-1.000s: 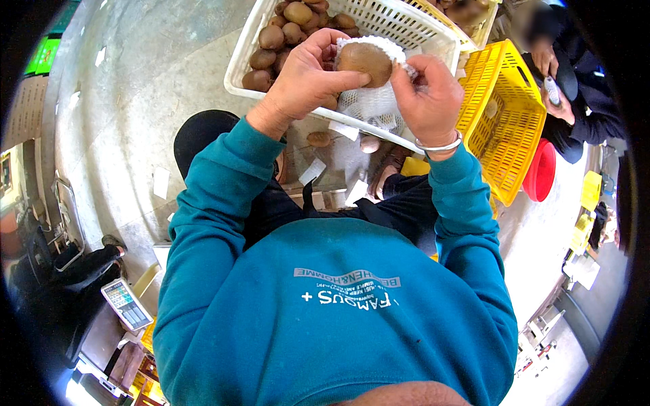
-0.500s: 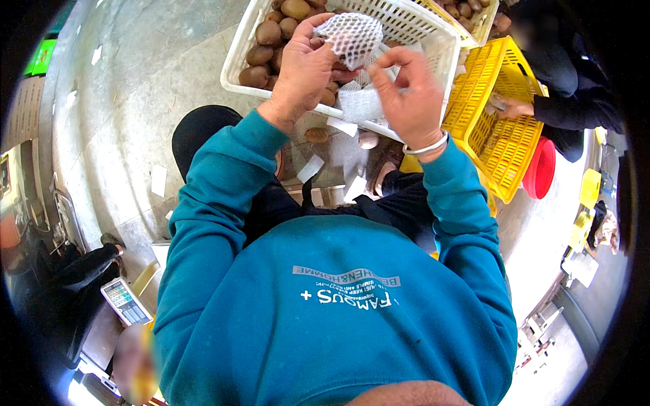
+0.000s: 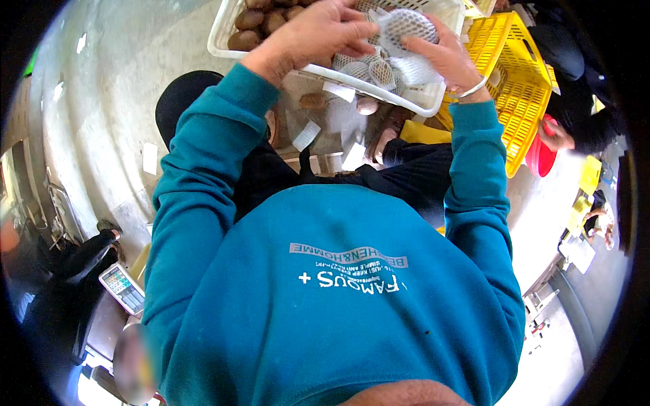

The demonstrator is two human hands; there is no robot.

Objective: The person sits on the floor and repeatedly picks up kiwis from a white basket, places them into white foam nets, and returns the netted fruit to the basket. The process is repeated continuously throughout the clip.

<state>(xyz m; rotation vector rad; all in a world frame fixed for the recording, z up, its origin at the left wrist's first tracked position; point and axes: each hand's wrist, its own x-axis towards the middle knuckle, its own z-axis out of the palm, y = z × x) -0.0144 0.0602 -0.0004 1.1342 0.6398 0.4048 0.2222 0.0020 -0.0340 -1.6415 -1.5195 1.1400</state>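
My right hand [image 3: 450, 57] grips a kiwifruit in a white foam net [image 3: 410, 28] above the right part of a white crate [image 3: 430, 101]. Little of the fruit inside shows through the mesh. Over the crate's middle, my left hand [image 3: 321, 35] has its fingers apart, slightly blurred, and I see nothing held in them. Bare brown kiwifruit [image 3: 261, 20] fill the crate's left part. Beneath my hands lie several white foam nets [image 3: 376, 71], some seemingly with fruit inside.
To the right stands a tilted yellow crate [image 3: 521, 95], beside a red tub [image 3: 542, 152] and another person's hand [image 3: 558, 135]. On the floor are a loose kiwifruit [image 3: 313, 101] and paper scraps [image 3: 307, 136]. A scale's keypad [image 3: 122, 287] is at lower left.
The netted kiwifruit has passed from my left hand to my right and moved rightward. My left hand has let go of it and its fingers have spread. The other person's hand has moved down.
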